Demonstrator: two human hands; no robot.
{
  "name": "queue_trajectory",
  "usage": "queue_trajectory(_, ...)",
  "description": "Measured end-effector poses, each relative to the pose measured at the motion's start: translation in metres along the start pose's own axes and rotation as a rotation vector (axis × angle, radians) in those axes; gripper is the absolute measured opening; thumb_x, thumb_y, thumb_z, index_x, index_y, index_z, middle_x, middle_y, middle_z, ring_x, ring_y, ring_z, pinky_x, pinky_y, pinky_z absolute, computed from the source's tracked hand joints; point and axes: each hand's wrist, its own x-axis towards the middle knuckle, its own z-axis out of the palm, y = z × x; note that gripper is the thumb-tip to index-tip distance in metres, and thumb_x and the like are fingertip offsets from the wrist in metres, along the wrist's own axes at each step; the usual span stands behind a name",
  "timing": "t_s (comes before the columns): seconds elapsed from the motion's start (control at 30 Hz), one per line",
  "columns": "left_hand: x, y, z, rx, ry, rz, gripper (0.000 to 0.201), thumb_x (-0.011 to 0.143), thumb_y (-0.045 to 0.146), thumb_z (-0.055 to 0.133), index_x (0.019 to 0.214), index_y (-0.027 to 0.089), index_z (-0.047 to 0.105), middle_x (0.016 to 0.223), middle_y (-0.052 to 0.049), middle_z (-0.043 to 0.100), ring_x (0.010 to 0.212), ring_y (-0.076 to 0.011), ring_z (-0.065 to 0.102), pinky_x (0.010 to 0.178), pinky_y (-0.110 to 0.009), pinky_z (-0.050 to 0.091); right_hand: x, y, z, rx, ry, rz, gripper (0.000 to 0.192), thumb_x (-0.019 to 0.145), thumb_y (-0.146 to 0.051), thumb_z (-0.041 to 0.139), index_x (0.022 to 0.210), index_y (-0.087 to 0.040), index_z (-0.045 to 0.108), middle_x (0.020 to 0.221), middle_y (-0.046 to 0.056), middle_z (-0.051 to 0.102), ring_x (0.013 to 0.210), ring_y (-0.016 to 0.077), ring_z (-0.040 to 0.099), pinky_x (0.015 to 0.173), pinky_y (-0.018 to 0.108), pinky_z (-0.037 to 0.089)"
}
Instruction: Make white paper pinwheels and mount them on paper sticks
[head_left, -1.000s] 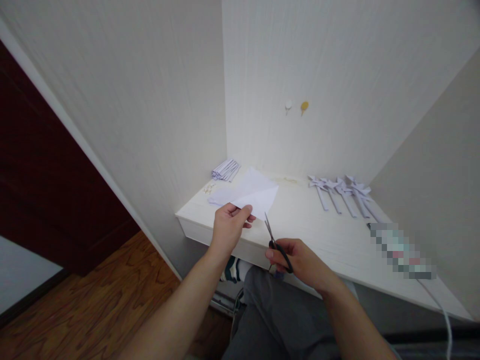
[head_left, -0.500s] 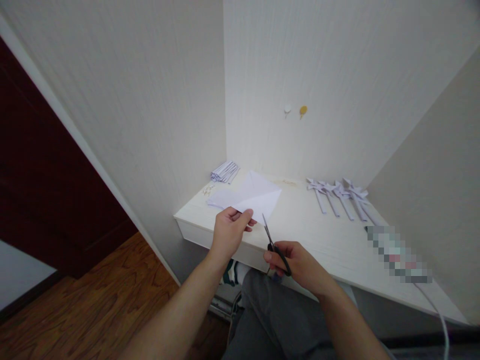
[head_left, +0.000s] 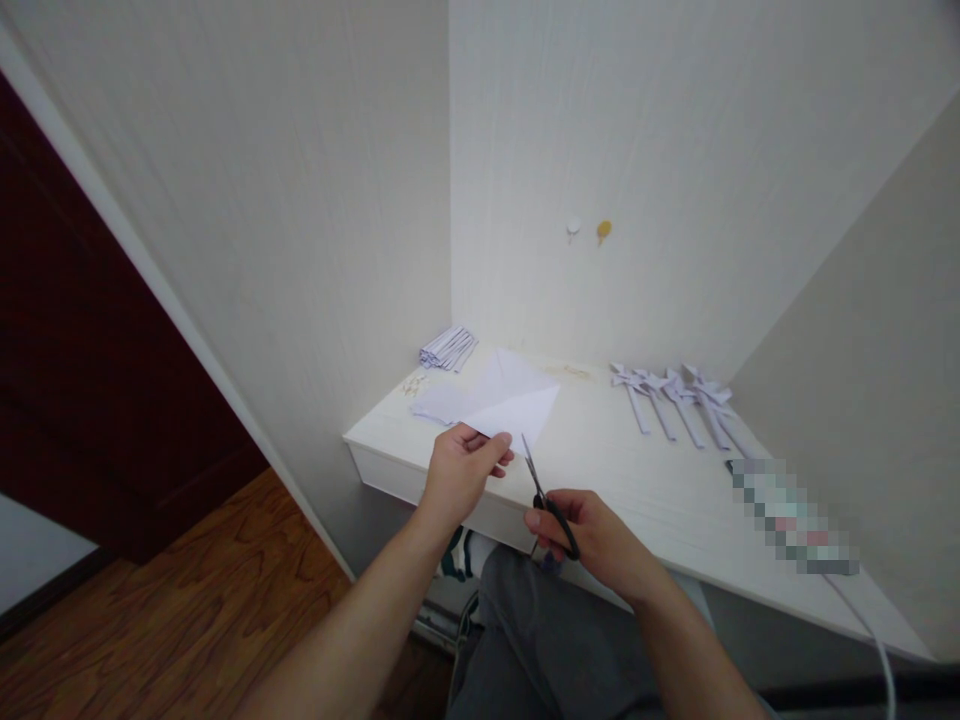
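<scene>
My left hand [head_left: 459,470] pinches the near corner of a folded white paper sheet [head_left: 514,395], holding it up over the front edge of a white table [head_left: 600,450]. My right hand [head_left: 592,535] grips black-handled scissors [head_left: 546,495]. Their blades point up and away, with the tips just right of the paper's lower edge. I cannot tell whether the blades touch the paper.
Several folded white paper pieces with long stems [head_left: 675,395] lie in a row at the back right. A bundle of paper strips [head_left: 448,347] sits in the back left corner. Two small hooks [head_left: 589,231] stick to the wall. A blurred object [head_left: 795,515] and a white cable lie at the right.
Both hands, the paper and the scissors sit slightly lower in the picture, as the view tilted up a little. The scissors stay close beside the paper.
</scene>
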Motion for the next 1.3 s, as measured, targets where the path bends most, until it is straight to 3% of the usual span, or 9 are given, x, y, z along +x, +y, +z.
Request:
queue_trajectory(0.43,0.0010,-0.0011,-0.0006,0.050,-0.019,0.001,0.027,0.065,0.039,0.078,0.060,0.014,0.068,0.054,-0.003,0.067,0.048,-0.0116,0.057,0.051,-0.025,0.050,-0.0005,0.0000,0.0006,-0.006,0.023,0.023,0.055,0.074,-0.069,0.078,0.064,-0.019,0.059,0.055,-0.004,0.050,0.053,0.0124,0.042,0.055,0.028,0.030)
queue_trajectory(1.3,-0.0018,0.0024,0.0002,0.044,-0.012,0.031,0.030,0.069,0.041,0.076,0.057,0.016,0.067,0.053,-0.002,0.064,0.050,-0.0122,0.056,0.053,-0.026,0.049,0.0012,0.0015,0.0030,-0.017,0.036,0.004,0.058,0.074,-0.074,0.075,0.063,-0.020,0.056,0.056,-0.003,0.048,0.055,0.0126,0.039,0.055,0.029,0.029)
